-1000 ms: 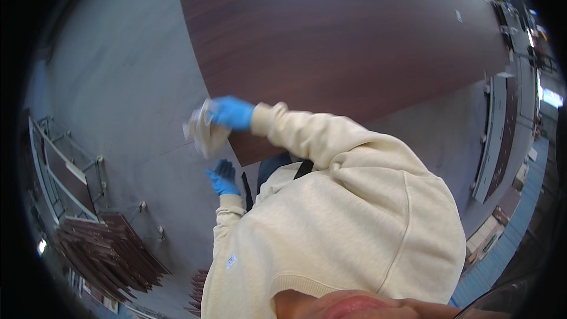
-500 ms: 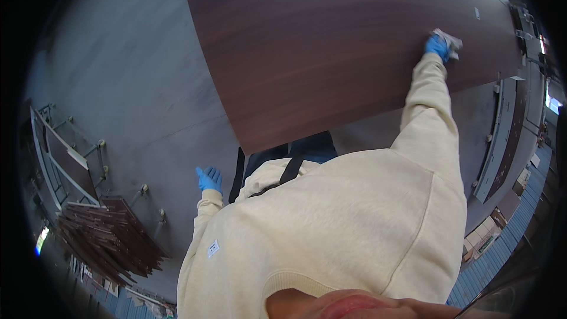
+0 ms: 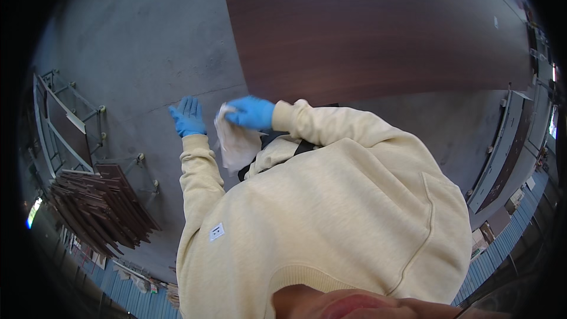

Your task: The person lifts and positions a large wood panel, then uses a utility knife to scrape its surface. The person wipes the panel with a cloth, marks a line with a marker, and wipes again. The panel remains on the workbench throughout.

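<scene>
Blue-gloved right hand [image 3: 253,113]: fingers clamped on crumpled white cloth [image 3: 235,143], which hangs just left of and below the grip | blue-gloved left hand [image 3: 189,119]: thumb and fingers apart, farther left of the grip | flat dark-brown wood-grained panel [image 3: 378,29]: beyond the grip, reaching rightward

No readable text; two small labels

Small white rectangular label [image 3: 217,232] on the cream knit sweatshirt [image 3: 331,212], chest area, wearer's left side, below the left shoulder: sits slightly tilted, carries a few dark marks, too small to make out as letters or numbers. Small pale upright sticker-like patch [image 3: 496,22] on the dark brown wood-grain flat panel [image 3: 366,35], toward its far right end: looks like a label, any print on it too small to tell. Nothing legible on either; wording, brand, numbers can't be transcribed.
</scene>
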Demonstrator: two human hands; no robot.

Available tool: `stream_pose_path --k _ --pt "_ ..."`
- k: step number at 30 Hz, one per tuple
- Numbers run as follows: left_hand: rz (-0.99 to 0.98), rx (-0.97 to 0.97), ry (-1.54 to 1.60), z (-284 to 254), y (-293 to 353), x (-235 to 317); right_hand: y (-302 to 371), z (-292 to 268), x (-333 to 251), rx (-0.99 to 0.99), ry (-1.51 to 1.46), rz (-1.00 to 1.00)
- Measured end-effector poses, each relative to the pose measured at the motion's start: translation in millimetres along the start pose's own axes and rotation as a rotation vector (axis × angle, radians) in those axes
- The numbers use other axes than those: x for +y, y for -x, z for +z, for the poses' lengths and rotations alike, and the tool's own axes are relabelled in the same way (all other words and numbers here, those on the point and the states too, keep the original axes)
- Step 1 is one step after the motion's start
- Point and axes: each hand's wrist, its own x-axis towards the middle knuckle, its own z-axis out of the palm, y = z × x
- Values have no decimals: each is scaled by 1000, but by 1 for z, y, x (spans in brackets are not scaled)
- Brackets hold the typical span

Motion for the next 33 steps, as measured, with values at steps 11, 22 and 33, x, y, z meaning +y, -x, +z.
stream_pose_path --k 11,22,33 --pt "-98 67 4 -52 0 -38 54 -231 29 1380 850 -482" --pt "-141 -63 -76 -19 -2 -44 61 -12 37 562 1163 -510" --pt "-227 -133 -122 0 -1 -44 371 -208 177 2018 1006 283"
